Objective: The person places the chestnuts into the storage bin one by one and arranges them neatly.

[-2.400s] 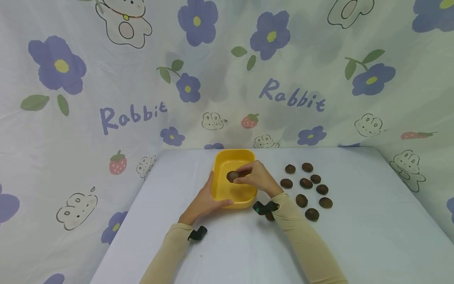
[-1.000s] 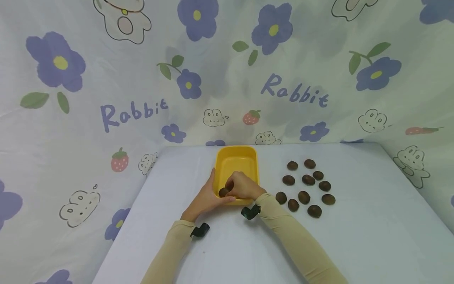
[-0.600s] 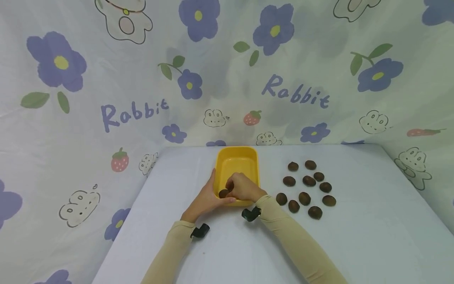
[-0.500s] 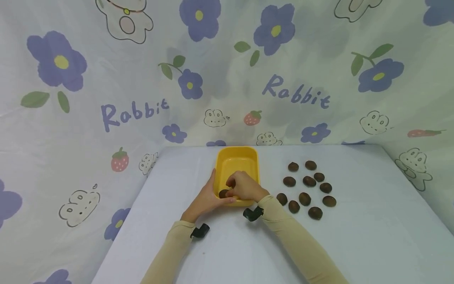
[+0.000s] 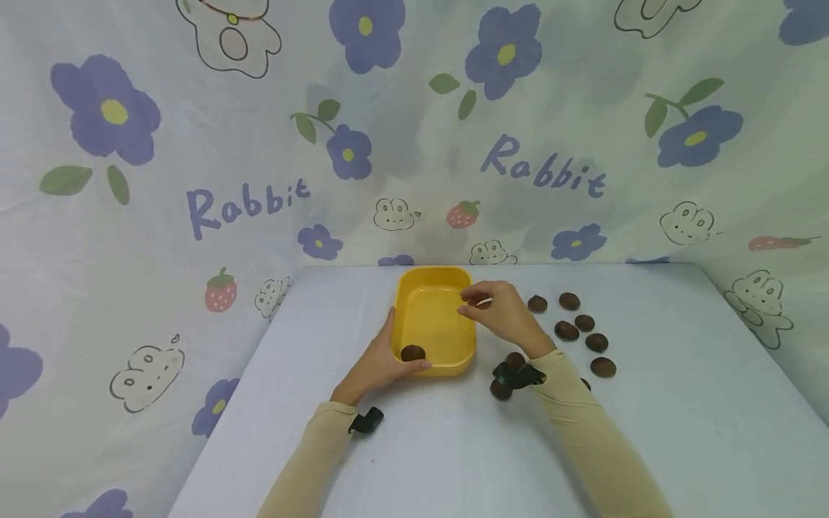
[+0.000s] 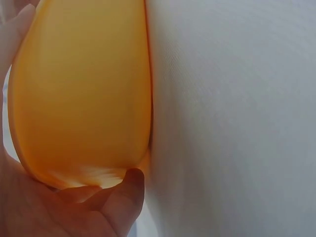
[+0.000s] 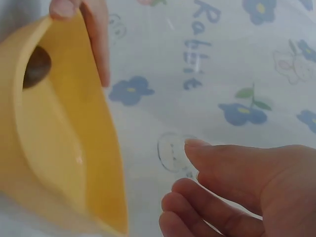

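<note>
A yellow plastic box [image 5: 440,324] stands near the middle of the table. One brown chestnut [image 5: 413,353] lies in its near left corner, and the right wrist view also shows this chestnut [image 7: 38,68] inside the wall. My left hand [image 5: 376,365] grips that corner, fingers along the outer left side and thumb over the near rim. In the left wrist view, the left thumb [image 6: 129,197] lies against the box wall. My right hand [image 5: 505,313] hovers by the box's right rim, holding nothing, its fingers loosely bent and the thumb apart from them in the right wrist view.
Several chestnuts [image 5: 566,331] lie scattered on the white table to the right. Two more, including a near chestnut [image 5: 501,389], show beside the right wrist camera [image 5: 514,375]. The right forearm partly hides another. A patterned cloth [image 5: 414,144] hangs behind the table.
My right hand carried a chestnut into the box's near left corner, let it go, and has moved up and right to the right rim. The left hand keeps its hold on the box.
</note>
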Demonstrator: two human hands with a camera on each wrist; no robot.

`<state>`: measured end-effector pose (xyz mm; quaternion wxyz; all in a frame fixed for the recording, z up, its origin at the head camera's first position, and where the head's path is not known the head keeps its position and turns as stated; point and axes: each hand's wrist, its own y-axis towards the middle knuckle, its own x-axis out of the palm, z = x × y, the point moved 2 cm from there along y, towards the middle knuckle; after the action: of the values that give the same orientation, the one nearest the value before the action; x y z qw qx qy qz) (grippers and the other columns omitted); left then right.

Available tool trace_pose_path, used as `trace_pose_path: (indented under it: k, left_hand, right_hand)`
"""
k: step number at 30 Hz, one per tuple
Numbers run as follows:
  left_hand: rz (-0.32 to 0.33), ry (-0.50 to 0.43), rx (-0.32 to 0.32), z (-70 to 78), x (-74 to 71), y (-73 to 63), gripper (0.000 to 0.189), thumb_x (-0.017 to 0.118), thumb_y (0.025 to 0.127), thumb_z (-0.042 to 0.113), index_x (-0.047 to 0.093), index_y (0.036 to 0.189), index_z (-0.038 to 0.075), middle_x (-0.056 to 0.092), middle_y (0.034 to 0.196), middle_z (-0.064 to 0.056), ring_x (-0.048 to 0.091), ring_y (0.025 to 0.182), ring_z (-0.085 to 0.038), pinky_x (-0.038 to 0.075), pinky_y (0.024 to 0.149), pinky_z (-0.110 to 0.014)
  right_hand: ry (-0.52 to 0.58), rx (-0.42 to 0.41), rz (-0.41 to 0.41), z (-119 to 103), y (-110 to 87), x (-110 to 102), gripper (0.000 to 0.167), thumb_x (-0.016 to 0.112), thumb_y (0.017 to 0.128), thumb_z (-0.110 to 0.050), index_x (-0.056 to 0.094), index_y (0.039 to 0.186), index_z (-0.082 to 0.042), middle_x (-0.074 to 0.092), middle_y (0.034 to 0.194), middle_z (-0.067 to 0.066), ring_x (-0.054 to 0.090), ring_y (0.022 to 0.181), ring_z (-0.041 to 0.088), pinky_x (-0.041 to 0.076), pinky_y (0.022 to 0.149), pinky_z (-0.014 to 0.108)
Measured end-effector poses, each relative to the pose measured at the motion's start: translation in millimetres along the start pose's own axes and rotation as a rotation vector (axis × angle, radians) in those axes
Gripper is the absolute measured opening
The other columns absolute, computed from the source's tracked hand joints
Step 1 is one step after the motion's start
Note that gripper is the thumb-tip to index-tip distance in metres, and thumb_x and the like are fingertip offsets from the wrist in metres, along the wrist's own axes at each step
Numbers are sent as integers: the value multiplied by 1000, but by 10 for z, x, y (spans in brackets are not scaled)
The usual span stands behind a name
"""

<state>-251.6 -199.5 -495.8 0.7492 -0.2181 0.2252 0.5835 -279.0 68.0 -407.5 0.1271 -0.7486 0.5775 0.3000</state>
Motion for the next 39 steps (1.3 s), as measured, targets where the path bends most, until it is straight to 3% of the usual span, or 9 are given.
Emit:
trace_pose_path:
  k: [9, 21, 30, 39]
  left_hand:
    - [8, -2, 1, 1, 8, -9, 143, 92, 69, 56, -5, 168, 21, 10, 176, -4, 24, 160, -29, 23, 129, -57]
    - [3, 0, -7, -19, 20, -21, 143, 92, 69, 58, -5, 168, 21, 10, 176, -4, 24, 160, -29, 23, 129, -58]
    - [4, -7, -6, -8, 16, -30, 143, 93, 70, 54, -5, 168, 20, 11, 176, -5, 23, 161, -29, 22, 129, -57]
    - [8, -11, 1, -5, 3, -23, 142, 93, 70, 54, -5, 168, 19, 11, 176, -7, 24, 160, -30, 23, 129, -58]
  right_hand:
    - [-18, 49, 117, 346, -169, -398, 34, 78, 93, -17, 73, 124, -3, 74, 121, 18, 72, 105, 29, 63, 93, 43]
    - [-56, 45, 189, 719, -373, -601, 35, 78, 93, -16, 73, 123, 0, 76, 114, 22, 73, 102, 33, 59, 95, 51]
    - [-13, 89, 166, 869, -451, -619, 37, 77, 94, -14, 70, 125, 5, 74, 118, 24, 72, 106, 35, 62, 91, 39]
    - [-75, 123, 121, 1056, -442, -614, 39, 78, 92, -14, 70, 124, 7, 72, 121, 27, 73, 106, 39, 63, 85, 41]
